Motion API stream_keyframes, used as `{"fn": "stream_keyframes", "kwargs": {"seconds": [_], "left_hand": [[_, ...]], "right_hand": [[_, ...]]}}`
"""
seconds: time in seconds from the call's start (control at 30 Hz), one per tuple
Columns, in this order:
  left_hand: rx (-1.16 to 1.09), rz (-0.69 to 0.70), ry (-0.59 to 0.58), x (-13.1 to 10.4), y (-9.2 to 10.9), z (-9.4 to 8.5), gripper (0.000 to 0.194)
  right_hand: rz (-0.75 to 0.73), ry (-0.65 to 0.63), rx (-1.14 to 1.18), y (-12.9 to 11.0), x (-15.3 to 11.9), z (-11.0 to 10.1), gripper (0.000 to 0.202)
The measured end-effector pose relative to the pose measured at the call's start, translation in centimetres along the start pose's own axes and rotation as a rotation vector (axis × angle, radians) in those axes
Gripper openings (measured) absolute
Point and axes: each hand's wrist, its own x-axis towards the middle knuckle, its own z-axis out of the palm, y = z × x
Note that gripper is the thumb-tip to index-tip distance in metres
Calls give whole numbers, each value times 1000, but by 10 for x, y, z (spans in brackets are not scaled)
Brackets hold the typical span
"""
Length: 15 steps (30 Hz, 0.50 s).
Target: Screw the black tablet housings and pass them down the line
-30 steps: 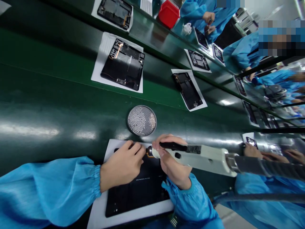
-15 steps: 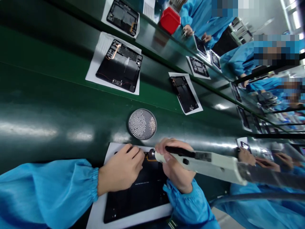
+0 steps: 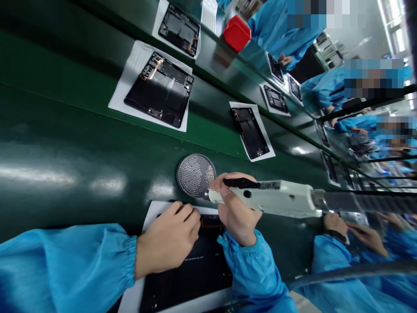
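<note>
My right hand point(image 3: 237, 208) is wrapped round a white electric screwdriver point(image 3: 283, 198), whose metal tip is at the lower right rim of a round perforated dish point(image 3: 194, 171). Small screws seem to lie in the dish. My left hand point(image 3: 169, 239) rests on the top edge of a black tablet housing point(image 3: 185, 282), its fingers bent and close together; whether they hold a small part is hidden. Under the housing lies a white sheet point(image 3: 132, 291). An orange strip shows near the housing's top edge, between my hands.
Beyond the dish, black housings point(image 3: 163, 93) point(image 3: 252, 132) lie on white sheets along the green bench. A red container point(image 3: 237, 33) stands farther back. Several people in blue work opposite; a co-worker's hands point(image 3: 335, 224) are at the right. A grey hose point(image 3: 352, 271) crosses the lower right.
My right hand has lifted the screwdriver from the housing's top edge up to the dish's rim. My left hand has stayed on the housing. The view has shifted slightly.
</note>
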Motion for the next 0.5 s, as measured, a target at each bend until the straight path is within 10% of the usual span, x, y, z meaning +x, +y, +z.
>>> {"fn": "stream_keyframes", "kwargs": {"seconds": [0.5], "left_hand": [[2, 2, 25, 30, 20, 18, 30]], "right_hand": [[-12, -33, -18, 12, 6, -43, 14]]}}
